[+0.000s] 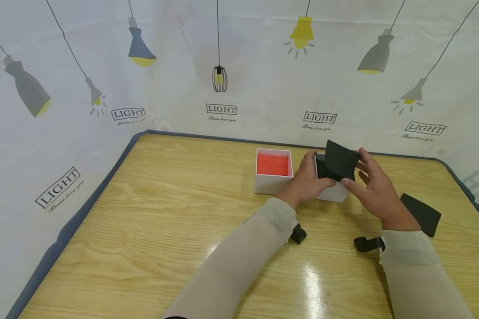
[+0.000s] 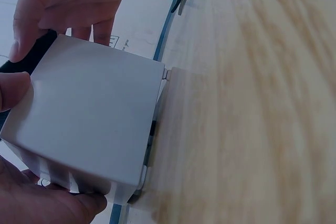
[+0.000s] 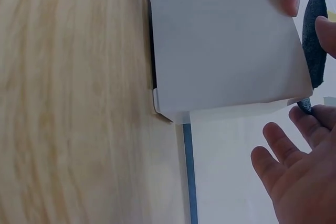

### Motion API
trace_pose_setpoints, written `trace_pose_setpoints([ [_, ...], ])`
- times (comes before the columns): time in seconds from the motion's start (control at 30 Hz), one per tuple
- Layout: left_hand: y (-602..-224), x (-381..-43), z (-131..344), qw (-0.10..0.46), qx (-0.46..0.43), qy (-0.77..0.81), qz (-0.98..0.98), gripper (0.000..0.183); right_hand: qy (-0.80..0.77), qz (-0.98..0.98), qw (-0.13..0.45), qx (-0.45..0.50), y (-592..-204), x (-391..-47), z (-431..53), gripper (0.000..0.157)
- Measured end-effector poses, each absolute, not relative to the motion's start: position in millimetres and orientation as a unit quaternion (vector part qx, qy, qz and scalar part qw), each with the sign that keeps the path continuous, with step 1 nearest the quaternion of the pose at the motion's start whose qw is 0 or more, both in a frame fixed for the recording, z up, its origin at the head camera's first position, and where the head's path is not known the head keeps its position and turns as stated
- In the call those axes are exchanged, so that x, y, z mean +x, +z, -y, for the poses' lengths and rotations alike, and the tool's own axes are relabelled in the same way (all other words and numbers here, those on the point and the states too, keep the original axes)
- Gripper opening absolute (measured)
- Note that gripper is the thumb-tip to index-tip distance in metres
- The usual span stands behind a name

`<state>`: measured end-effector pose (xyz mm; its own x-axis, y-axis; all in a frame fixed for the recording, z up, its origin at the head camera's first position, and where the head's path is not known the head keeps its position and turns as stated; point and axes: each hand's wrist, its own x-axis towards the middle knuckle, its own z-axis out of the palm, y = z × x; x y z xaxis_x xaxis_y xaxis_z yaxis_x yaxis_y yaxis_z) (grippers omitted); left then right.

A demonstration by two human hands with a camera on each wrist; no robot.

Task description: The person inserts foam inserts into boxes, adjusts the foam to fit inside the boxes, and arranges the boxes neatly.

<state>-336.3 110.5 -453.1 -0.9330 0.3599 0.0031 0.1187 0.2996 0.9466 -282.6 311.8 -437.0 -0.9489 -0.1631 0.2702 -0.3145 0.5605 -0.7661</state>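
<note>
My left hand (image 1: 303,184) grips a small white open-topped box (image 1: 332,193) by its left side, thumb at the front rim. In my right hand (image 1: 377,192) a thin black square sheet (image 1: 342,161) is pinched at its edge, tilted above the box's opening. Its material looks like cloth or foam; I cannot tell which. Dark material shows inside the box. The left wrist view shows the box's plain side (image 2: 94,108), with fingers on either side. From the right wrist, the black sheet (image 3: 315,35) appears at the box's rim beside my thumb.
Left of the held box stands a second white box (image 1: 273,184) with a red inside. Another black sheet (image 1: 421,214) lies on the wooden table (image 1: 175,230) beyond my right wrist. Behind the table's dark edge hangs a white curtain (image 1: 259,57) printed with lamps.
</note>
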Motion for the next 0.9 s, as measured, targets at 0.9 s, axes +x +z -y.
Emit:
trace_pose_setpoints([
  [0.9,-454.2,-335.7,-108.1,0.109,0.163,0.588,-0.785,0.1,0.417,0.899,0.035,0.126,-443.8,-285.1,-310.6,0.081],
])
